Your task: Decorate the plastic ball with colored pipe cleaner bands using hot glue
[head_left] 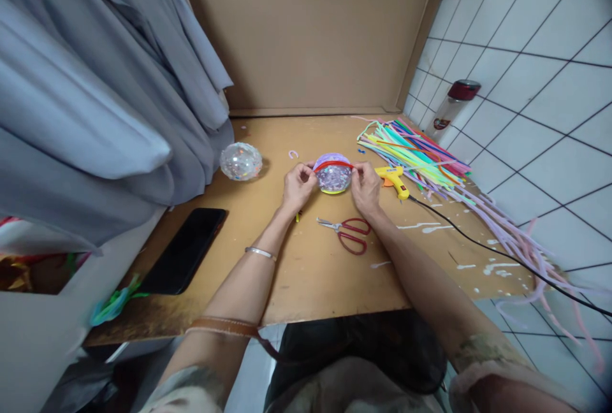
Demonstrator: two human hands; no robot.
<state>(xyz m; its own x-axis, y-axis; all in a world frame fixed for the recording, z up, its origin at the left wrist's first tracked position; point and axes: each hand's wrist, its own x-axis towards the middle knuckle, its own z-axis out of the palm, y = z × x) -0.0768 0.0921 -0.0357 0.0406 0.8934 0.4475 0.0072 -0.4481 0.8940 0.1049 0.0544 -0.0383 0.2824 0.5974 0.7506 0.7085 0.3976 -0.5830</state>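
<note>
A red pipe cleaner is stretched across a clear ball that has purple fuzzy strands over its top and a yellow strip along its lower edge. My left hand pinches the left end of the red pipe cleaner. At the other end, my right hand pinches it between thumb and finger. Both hands rest close against the ball's sides, above the table. Red-handled scissors lie just below the ball, partly spread. A yellow hot glue gun lies right beside my right hand.
Several coloured pipe cleaners are heaped at the back right. Another clear ball sits at left, near a black phone. A grey curtain hangs over the left side. A bottle stands by the tiled wall. The glue gun's cord trails right.
</note>
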